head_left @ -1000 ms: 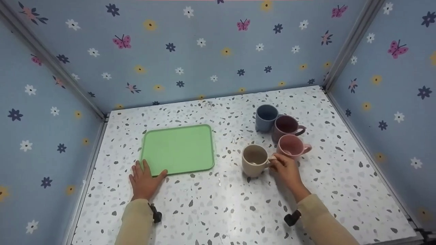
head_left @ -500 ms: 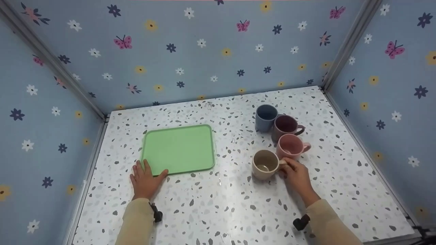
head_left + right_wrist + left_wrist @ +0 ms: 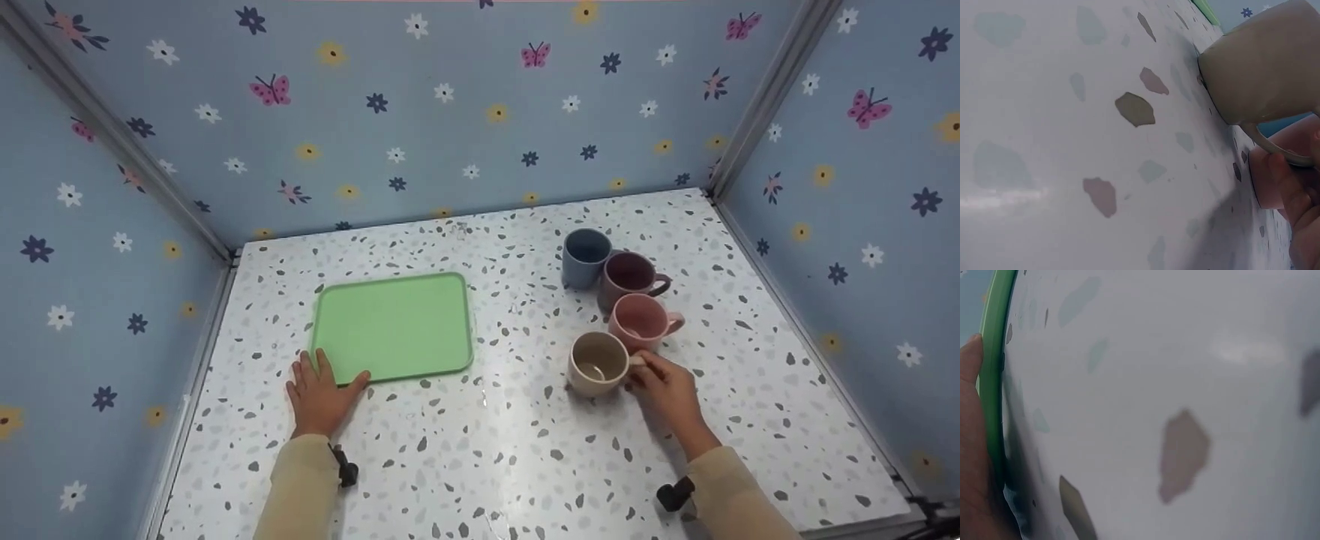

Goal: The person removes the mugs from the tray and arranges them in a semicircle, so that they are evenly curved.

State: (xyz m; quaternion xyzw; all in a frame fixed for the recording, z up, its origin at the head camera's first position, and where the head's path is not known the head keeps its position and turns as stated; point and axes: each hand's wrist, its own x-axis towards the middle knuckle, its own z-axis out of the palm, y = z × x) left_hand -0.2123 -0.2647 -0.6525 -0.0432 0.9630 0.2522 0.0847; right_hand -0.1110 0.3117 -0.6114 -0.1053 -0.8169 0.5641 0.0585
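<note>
A beige mug (image 3: pixel 598 367) stands nearest the front of a mug group, and my right hand (image 3: pixel 671 394) pinches its handle from the right. In the right wrist view the beige mug (image 3: pixel 1266 62) shows its side, with fingers (image 3: pixel 1292 194) at the handle. Just behind it is a pink mug (image 3: pixel 640 324), its handle to the right. Farther back come a dark maroon mug (image 3: pixel 628 279) and a blue-grey mug (image 3: pixel 586 259). My left hand (image 3: pixel 321 397) lies with spread, straight fingers at the near left corner of a green tray (image 3: pixel 394 326).
White speckled table (image 3: pixel 465 450) lies under everything. Blue patterned panels (image 3: pixel 450 112) rise at the back and both sides, with metal posts (image 3: pixel 772 97) in the corners. Each wrist wears a small black camera (image 3: pixel 675 493).
My right hand has moved to the right with the beige mug, bringing it closer to the pink mug. The left hand and the green tray have stayed in place.
</note>
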